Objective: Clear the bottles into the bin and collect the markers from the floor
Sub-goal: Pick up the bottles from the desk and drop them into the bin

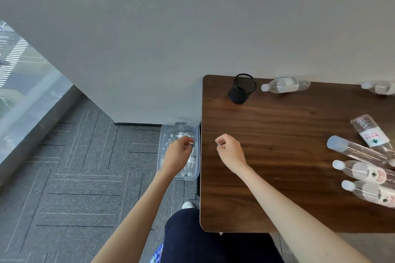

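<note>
A clear plastic bin (pixel 162 134) stands on the carpet against the table's left side, with several empty bottles (pixel 190 163) lying in it. My left hand (pixel 177 155) hovers over the bin, fingers loosely curled with nothing in them. My right hand (pixel 230 151) is above the table's left part, fingers curled in; whether they pinch something small I cannot tell. One clear bottle (pixel 285 85) lies at the back of the wooden table (pixel 267 177), another (pixel 379 88) at the far right, and several more (pixel 367 174) are fanned along the right edge. No markers show on the floor.
A black mesh pen holder (pixel 242 88) stands at the table's back left corner. Grey patterned carpet (pixel 74 177) covers the floor to the left, bounded by a glass wall (pixel 19 92). My dark trousers and a white shoe (pixel 187 205) are beside the table's front corner.
</note>
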Motion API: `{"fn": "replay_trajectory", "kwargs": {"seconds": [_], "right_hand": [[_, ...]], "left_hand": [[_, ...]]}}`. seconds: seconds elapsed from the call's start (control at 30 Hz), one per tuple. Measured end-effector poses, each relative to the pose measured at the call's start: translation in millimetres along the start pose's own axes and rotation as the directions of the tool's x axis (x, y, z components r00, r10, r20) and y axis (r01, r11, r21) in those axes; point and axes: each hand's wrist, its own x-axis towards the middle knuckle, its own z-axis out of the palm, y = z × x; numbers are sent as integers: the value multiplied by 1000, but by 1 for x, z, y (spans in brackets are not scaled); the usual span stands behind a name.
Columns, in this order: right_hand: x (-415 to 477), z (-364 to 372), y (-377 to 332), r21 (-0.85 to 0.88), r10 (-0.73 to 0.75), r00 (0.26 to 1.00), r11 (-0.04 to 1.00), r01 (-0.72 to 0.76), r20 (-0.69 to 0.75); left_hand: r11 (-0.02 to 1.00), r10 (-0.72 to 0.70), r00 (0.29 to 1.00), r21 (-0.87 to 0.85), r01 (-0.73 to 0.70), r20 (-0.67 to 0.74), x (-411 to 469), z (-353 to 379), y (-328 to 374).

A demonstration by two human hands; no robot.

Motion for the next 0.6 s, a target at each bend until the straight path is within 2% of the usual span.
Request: {"fn": "replay_trajectory", "kwargs": {"seconds": [0.27, 0.6], "right_hand": [[6, -73, 67, 86, 91, 990, 993, -82, -104], [4, -192, 191, 106, 134, 975, 988, -117, -179]], "left_hand": [[997, 72, 994, 24, -74, 87, 8, 72, 74], [996, 21, 983, 77, -36, 183, 0, 194, 158]]}}
